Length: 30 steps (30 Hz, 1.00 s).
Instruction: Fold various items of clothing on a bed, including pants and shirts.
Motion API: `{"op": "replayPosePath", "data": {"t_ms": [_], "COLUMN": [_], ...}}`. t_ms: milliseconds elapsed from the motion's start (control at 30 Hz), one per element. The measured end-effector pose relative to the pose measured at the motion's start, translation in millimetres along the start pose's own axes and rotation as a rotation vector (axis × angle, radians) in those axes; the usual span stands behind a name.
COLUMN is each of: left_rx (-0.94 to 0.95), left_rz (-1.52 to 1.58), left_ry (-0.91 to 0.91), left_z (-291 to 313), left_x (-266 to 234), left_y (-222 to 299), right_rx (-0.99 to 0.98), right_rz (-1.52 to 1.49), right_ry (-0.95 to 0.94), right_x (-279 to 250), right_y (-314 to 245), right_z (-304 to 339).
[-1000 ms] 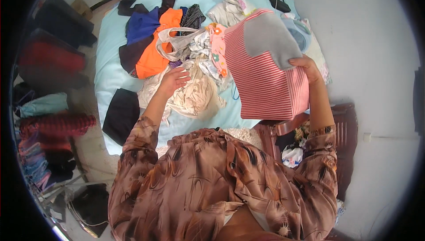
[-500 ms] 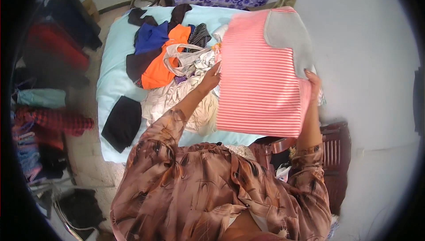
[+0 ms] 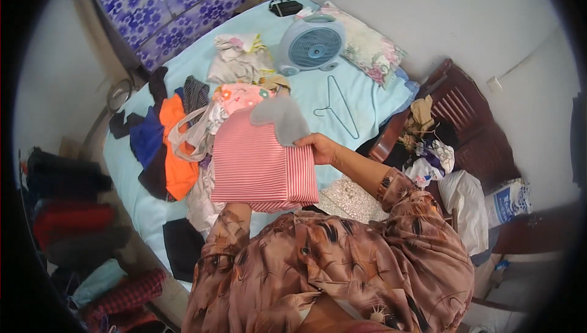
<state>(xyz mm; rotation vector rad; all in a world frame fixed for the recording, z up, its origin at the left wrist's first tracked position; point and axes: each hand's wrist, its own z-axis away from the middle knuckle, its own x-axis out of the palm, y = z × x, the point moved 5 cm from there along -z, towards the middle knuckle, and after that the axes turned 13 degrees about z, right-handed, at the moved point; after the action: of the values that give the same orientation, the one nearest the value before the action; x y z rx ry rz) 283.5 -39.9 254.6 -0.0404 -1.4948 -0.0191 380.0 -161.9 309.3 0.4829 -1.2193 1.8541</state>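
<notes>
Fingers (image 3: 305,142) of R hand (image 3: 321,149) pinch grey edge of striped cloth (image 3: 260,165); L hand hidden by it, can't tell grip. Bag (image 3: 509,203) w/ illegible print well R of cloth.

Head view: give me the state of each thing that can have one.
Red-and-white striped fabric item with grey section: held up
Right bare hand: gripping the grey section
Left hand: hidden by the striped item
Blue-grey round-grilled fan: whether running, cannot tell
Thin blue triangular hanger: bare, lying flat
Orange cloth garment: crumpled
</notes>
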Motion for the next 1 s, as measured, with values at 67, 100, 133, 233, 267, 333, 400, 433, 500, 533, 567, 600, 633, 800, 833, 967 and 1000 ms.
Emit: {"op": "replayPosePath", "data": {"t_ms": [67,100,133,233,267,333,400,433,500,533,567,600,633,800,833,967,1000], "left_rx": [-0.033,-0.035,-0.040,0.007,0.044,0.072,0.124,0.143,0.166,0.143,0.163,0.181,0.219,0.231,0.244,0.193,0.197], "left_rz": [-0.020,-0.033,-0.045,-0.030,-0.003,-0.042,-0.067,-0.063,-0.090,-0.164,-0.143,-0.119,-0.095,-0.175,-0.220,-0.357,-0.344], "left_ry": [0.028,0.051,0.095,0.484,0.695,0.820,0.964,0.929,0.875,0.944,0.990,1.031,1.055,1.166,1.195,1.255,1.251], "left_z": [-4.1,-3.4,-2.2,29.6,48.0,66.3,87.4,99.3,111.9,100.8,110.2,121.4,125.5,142.5,147.7,173.2,176.2], "left_x": [-10.5,-18.4,-30.3,-101.6,-128.2,-145.2,-152.5,-160.8,-167.5,-157.8,-160.0,-162.7,-163.7,-168.2,-163.5,-184.3,-188.2], "left_y": [-2.9,-1.3,-0.9,9.7,14.2,13.6,13.9,13.8,13.3,10.7,7.6,3.4,1.3,-15.3,-18.1,-46.0,-52.9], "right_rx": [0.010,0.018,0.024,-0.075,-0.163,-0.173,-0.275,-0.337,-0.550,-0.672,-0.688,-0.706,-0.601,0.096,0.110,0.400,0.463], "right_rz": [0.040,0.002,-0.039,-0.070,-0.072,-0.122,-0.172,-0.160,-0.085,-0.198,-0.224,-0.250,-0.258,0.046,0.285,0.748,0.850], "right_ry": [0.008,0.055,0.106,0.248,0.315,0.500,0.719,0.766,0.728,0.666,0.607,0.551,0.638,0.780,0.649,0.249,0.179], "right_x": [-19.6,-31.5,-43.2,-91.3,-115.1,-165.5,-206.6,-217.0,-289.5,-343.9,-351.8,-354.4,-375.9,-391.3,-368.8,-266.2,-252.7], "right_y": [0.4,-1.0,-5.6,-25.0,-35.0,-56.5,-93.3,-111.1,-147.2,-160.4,-168.8,-174.5,-167.1,-92.7,-80.5,-27.0,-11.2], "right_z": [13.3,18.2,25.4,38.0,42.5,51.7,63.5,64.3,69.1,74.1,61.6,50.1,42.3,-24.9,-44.7,-99.8,-111.4]}}
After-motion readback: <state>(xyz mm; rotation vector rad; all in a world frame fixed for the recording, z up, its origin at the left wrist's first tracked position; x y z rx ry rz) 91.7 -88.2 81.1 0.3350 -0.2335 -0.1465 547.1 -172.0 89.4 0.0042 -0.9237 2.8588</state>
